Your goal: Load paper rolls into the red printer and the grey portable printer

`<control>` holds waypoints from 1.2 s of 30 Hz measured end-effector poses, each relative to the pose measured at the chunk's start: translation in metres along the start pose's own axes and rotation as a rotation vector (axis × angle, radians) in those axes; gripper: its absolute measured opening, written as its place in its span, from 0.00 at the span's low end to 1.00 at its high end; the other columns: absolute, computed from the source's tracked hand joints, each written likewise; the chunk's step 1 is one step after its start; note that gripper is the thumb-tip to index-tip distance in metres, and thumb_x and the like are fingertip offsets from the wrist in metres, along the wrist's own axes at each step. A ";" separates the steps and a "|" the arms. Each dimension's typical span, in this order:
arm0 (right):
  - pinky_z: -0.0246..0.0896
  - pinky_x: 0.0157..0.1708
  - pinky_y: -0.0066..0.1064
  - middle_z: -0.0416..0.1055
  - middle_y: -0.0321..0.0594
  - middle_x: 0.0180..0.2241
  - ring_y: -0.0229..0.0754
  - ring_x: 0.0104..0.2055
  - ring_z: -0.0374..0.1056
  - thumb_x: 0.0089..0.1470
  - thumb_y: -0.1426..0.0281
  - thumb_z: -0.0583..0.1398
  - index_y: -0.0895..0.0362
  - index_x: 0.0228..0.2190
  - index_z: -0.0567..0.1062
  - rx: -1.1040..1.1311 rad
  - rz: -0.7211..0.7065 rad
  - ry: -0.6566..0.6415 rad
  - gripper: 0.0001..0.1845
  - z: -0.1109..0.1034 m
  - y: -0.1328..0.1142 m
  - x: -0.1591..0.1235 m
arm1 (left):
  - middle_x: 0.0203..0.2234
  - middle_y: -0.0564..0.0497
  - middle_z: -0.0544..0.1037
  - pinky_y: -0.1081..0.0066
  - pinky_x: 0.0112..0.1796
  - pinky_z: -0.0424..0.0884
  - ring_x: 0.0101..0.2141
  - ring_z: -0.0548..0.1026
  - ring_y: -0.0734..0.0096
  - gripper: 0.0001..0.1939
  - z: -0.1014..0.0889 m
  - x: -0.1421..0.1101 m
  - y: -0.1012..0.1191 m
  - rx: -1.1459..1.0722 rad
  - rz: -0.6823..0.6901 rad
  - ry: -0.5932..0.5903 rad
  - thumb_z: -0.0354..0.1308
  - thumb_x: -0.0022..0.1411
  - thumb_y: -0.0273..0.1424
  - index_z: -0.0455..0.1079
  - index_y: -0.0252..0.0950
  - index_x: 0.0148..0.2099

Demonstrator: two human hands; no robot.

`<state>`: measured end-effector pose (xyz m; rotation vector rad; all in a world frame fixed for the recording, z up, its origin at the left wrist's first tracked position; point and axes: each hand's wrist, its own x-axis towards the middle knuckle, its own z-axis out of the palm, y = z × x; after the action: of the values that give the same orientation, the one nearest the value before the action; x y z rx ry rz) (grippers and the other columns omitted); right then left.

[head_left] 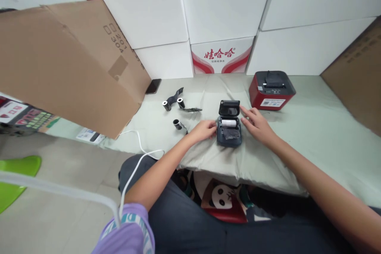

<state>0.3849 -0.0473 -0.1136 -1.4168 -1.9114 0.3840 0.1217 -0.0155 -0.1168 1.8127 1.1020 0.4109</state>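
Observation:
A small dark blue portable printer sits on the cloth-covered table with its black lid raised. Inside lies a white paper roll, and a crinkled black strip hangs over its front. Curled fingers of my left hand rest against the printer's left side; their tips are partly hidden. My right hand has its fingers spread, the forefinger at the lid's right edge and the others beside the body. Left of the printer lie black rolls with loose tails: one roll, another roll and a nearer roll.
A red and black box-shaped printer stands behind my right hand. White boxes form a wall at the back. A large brown cardboard panel leans at left, near a dark phone. A white cable crosses by my left arm.

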 end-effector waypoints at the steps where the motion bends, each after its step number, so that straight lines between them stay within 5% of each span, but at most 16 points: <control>1: 0.67 0.45 0.40 0.65 0.43 0.40 0.43 0.35 0.66 0.65 0.58 0.54 0.54 0.64 0.69 0.003 0.021 0.004 0.29 0.001 -0.001 0.004 | 0.24 0.54 0.77 0.76 0.27 0.68 0.23 0.74 0.75 0.08 0.000 0.001 0.000 -0.001 -0.004 -0.001 0.51 0.65 0.28 0.66 0.35 0.32; 5: 0.67 0.46 0.41 0.64 0.44 0.39 0.45 0.39 0.67 0.64 0.60 0.55 0.55 0.50 0.81 -0.001 0.006 0.034 0.21 0.004 -0.013 0.011 | 0.24 0.54 0.77 0.75 0.28 0.68 0.23 0.74 0.74 0.08 0.000 0.002 -0.001 -0.001 -0.018 0.001 0.51 0.66 0.29 0.67 0.35 0.33; 9: 0.67 0.44 0.40 0.64 0.46 0.41 0.48 0.42 0.68 0.58 0.64 0.61 0.53 0.37 0.85 -0.184 0.036 -0.115 0.13 0.006 -0.029 0.020 | 0.24 0.54 0.77 0.75 0.28 0.68 0.23 0.74 0.73 0.08 0.001 0.001 0.000 0.041 -0.009 0.014 0.52 0.66 0.30 0.69 0.35 0.34; 13: 0.65 0.45 0.44 0.64 0.50 0.42 0.53 0.43 0.66 0.48 0.63 0.70 0.51 0.37 0.86 -0.405 0.126 -0.260 0.12 0.009 -0.040 0.035 | 0.25 0.53 0.79 0.75 0.30 0.68 0.24 0.75 0.72 0.09 0.001 -0.002 -0.001 0.070 0.013 0.026 0.51 0.65 0.30 0.70 0.36 0.35; 21: 0.63 0.48 0.48 0.64 0.52 0.41 0.59 0.47 0.62 0.45 0.66 0.72 0.52 0.35 0.86 -0.490 0.115 -0.261 0.11 0.020 -0.047 0.041 | 0.26 0.50 0.81 0.73 0.33 0.69 0.29 0.78 0.67 0.10 0.003 -0.006 0.007 0.207 -0.042 0.129 0.52 0.63 0.30 0.74 0.37 0.35; 26: 0.66 0.45 0.46 0.67 0.49 0.37 0.54 0.42 0.68 0.44 0.66 0.72 0.55 0.33 0.83 -0.349 0.116 -0.125 0.12 -0.010 -0.052 0.050 | 0.28 0.48 0.82 0.70 0.36 0.70 0.33 0.80 0.62 0.10 0.002 -0.010 0.014 0.243 -0.071 0.155 0.54 0.63 0.32 0.76 0.37 0.35; 31: 0.68 0.32 0.41 0.75 0.45 0.35 0.50 0.34 0.72 0.49 0.54 0.68 0.50 0.38 0.75 0.172 0.197 -0.046 0.18 -0.045 -0.100 0.073 | 0.32 0.44 0.83 0.67 0.39 0.73 0.38 0.81 0.57 0.11 0.002 -0.007 0.013 0.237 -0.080 0.147 0.53 0.64 0.33 0.76 0.36 0.34; 33: 0.69 0.30 0.37 0.75 0.44 0.40 0.49 0.34 0.74 0.47 0.55 0.68 0.50 0.46 0.73 0.370 0.180 -0.031 0.26 -0.036 -0.128 0.084 | 0.34 0.43 0.83 0.65 0.41 0.73 0.41 0.80 0.55 0.11 0.003 -0.005 0.013 0.279 -0.078 0.154 0.52 0.63 0.31 0.75 0.37 0.34; 36: 0.67 0.27 0.31 0.74 0.42 0.43 0.44 0.33 0.75 0.50 0.56 0.65 0.50 0.60 0.67 0.435 0.099 -0.127 0.37 0.006 -0.164 0.101 | 0.36 0.44 0.82 0.64 0.43 0.73 0.43 0.80 0.54 0.09 0.004 -0.005 0.013 0.306 -0.063 0.156 0.53 0.63 0.30 0.74 0.38 0.34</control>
<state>0.2507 -0.0111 0.0195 -1.2176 -1.7210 0.8973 0.1286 -0.0236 -0.1071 2.0313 1.3875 0.3667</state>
